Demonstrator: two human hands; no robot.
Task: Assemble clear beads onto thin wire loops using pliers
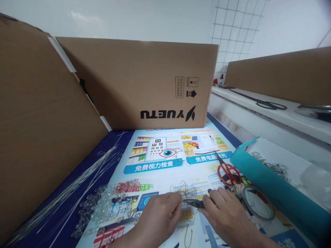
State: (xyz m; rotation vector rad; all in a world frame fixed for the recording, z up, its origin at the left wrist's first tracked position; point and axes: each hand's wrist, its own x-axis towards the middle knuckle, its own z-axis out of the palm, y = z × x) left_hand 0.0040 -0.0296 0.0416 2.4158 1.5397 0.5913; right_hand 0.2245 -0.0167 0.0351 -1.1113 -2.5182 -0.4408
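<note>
At the tips of the pliers [195, 204], the left hand [162, 212] is positioned with its fingers curled and its thumb and index finger pinched together; any item between them is hidden and cannot be identified. The right hand [224, 208] is closed around the handles of the pliers. The pliers are located between the two hands, above a printed sheet [155, 177] on a blue worktop [111, 140], with the tips directed left.

Just beyond the pliers lies a loose tangle of thin wire [184, 187]. Nearer than the pliers lies a bent wire hook [188, 237]. Left of the pliers, past the left hand, clear beads [108, 203] are spread in a pile; farther left, long straight strands [74, 186] lie in a bundle. Beyond and right of the pliers are red-handled scissors [224, 166]. Right of the pliers are a ring-shaped roll [272, 209] and, farther right, a teal-walled box [274, 186] containing wire pieces [272, 167]. Well beyond the pliers stands a cardboard panel [134, 82] bearing inverted lettering.
</note>
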